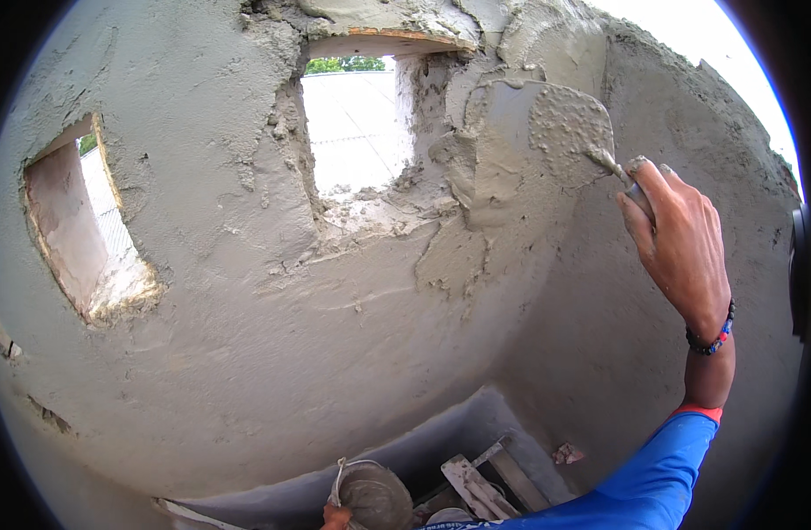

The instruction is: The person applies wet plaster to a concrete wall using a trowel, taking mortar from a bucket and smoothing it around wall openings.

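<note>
My right hand [683, 238] is closed round the handle of a trowel [571, 128], reaching up to the right of the larger window opening. Wet grey mortar coats the trowel's broad blade, which lies at the freshly plastered wall [502, 181] near the corner. Low in the picture, my left hand [336, 516] grips the side of a bucket [376, 496] by its handle; only a few fingers show. Grey mortar is inside the bucket.
Rough edges frame the larger window opening [310, 150] and a smaller one [65, 221] on the left. Another wall [688, 141] meets at the right. Mortar-stained wooden pieces [476, 488] lie below, beside the bucket. A small broken chunk [567, 453] sits near the right wall.
</note>
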Motion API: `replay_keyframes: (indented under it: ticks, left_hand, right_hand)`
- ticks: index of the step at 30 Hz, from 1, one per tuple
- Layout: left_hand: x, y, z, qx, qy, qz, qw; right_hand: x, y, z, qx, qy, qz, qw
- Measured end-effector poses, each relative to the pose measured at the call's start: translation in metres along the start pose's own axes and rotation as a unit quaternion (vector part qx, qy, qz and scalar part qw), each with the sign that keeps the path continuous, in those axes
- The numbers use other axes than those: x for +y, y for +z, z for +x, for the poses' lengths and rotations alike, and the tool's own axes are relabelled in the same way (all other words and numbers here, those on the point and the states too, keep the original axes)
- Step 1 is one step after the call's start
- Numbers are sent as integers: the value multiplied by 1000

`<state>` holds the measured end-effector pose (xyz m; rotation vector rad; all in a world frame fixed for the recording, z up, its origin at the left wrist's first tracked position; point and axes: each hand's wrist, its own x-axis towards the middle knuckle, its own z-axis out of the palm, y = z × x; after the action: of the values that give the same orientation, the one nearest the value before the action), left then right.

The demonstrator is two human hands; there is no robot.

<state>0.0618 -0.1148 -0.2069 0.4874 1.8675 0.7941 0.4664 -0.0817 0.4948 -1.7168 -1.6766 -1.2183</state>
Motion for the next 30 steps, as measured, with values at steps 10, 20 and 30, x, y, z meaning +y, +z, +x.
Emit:
replay_keyframes:
  ticks: [10, 20, 30]
  left_hand:
    - [0, -6, 10, -42, -3, 3, 999]
    - [3, -13, 14, -60, -10, 5, 998]
    - [-6, -23, 13, -75, -12, 7, 997]
  right_hand:
    - [-117, -11, 33, -103, -219, -276, 930]
    - [-94, -17, 72, -136, -145, -213, 957]
    - [-98, -55, 55, -203, -100, -175, 958]
